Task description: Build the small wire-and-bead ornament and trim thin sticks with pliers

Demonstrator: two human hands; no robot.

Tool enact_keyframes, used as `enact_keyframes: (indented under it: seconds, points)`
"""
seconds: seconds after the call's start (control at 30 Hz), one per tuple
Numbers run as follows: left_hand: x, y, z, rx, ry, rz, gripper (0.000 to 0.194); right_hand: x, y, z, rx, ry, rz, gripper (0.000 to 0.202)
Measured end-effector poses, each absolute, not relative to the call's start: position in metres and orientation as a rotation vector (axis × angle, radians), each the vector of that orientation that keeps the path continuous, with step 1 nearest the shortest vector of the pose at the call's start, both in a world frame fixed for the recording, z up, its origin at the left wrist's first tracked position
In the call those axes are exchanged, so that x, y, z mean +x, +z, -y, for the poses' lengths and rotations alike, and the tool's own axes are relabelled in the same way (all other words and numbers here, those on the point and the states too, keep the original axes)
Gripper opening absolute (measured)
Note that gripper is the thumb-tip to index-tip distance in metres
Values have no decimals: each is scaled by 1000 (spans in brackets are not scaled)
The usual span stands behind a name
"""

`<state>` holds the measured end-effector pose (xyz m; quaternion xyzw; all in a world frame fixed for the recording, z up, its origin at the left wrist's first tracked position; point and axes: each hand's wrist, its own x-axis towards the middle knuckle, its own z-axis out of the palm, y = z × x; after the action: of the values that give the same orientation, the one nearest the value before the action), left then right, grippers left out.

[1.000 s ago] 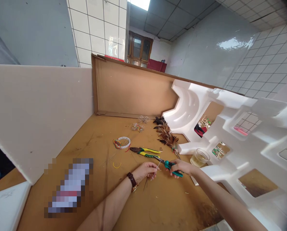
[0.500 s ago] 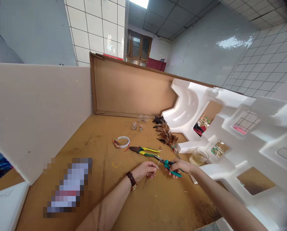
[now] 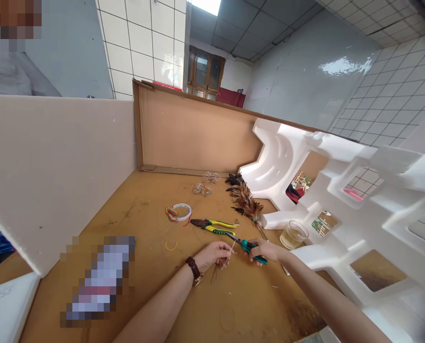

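The left hand point(image 3: 214, 254) is pinching a pale strand point(image 3: 228, 257), with dark wires point(image 3: 214, 275) hanging just below. The right hand point(image 3: 267, 250) is grasping teal-handled pliers point(image 3: 247, 246), their tips meeting the strand's upper end; whether they are biting, I cannot tell. Work is seemingly progressing, unfinished: beyond the left hand, wire tangles point(image 3: 202, 189) and yellow-green pliers point(image 3: 212, 226) are lying unheld.

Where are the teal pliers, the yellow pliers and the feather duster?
Teal pliers point(image 3: 247, 246): head view, on the teal handle near the joint.
Yellow pliers point(image 3: 214, 229): head view, on the lower handle.
Feather duster point(image 3: 246, 199): head view, on the brown feathers.
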<state>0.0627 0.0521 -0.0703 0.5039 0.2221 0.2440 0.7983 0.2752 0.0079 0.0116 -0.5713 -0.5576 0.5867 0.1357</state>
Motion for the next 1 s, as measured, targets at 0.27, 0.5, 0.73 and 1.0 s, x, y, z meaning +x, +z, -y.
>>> enact_keyframes:
  seconds: [0.27, 0.5, 0.73, 1.0]
  points:
    - [64, -70, -51, 1136, 499, -526, 30, 273, -2, -1, -1766, 1400, 1783, 19]
    - [62, -64, -51, 1150, 431, -562, 27, 270, -5, 3, -1786, 1487, 1689, 19]
    - [62, -58, -48, 1165, 208, -540, 28, 277, 1, -2, -1708, 1746, 1295, 20]
    - [37, -11, -112, 1234, 401, -511, 24, 278, 20, 21, -1448, 2448, 1146, 25]
